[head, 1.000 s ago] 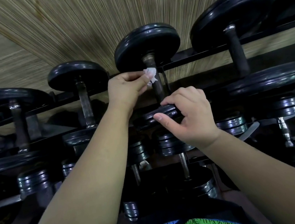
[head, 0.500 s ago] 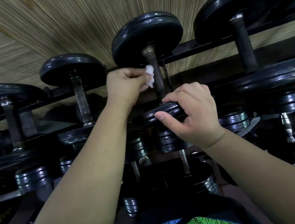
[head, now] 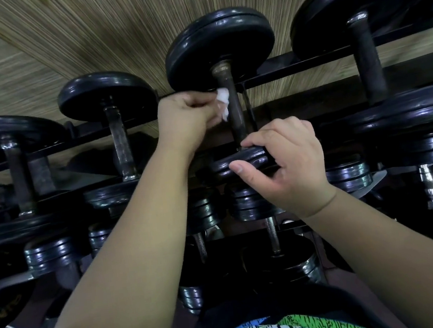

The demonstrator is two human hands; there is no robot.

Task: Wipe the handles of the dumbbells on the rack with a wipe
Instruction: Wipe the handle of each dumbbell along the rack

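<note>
- Your left hand (head: pixel 185 116) pinches the wipe (head: pixel 223 102) on one handle (head: pixel 235 113); your right hand (head: pixel 291 166) grips its plate (head: pixel 239 161).
- Other handles (head: pixel 121 145) on the rack (head: pixel 275 72) likely remain.

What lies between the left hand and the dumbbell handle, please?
The wipe, white and crumpled, pinched by the left hand against the handle; the head view shows it.

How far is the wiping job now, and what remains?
Done: no handle shows as finished; cannot tell. In hand: the left hand holds the wipe against the middle dumbbell's handle while the right hand grips its near plate. Left: probably the left neighbour's handle and the right neighbour's handle.
</note>
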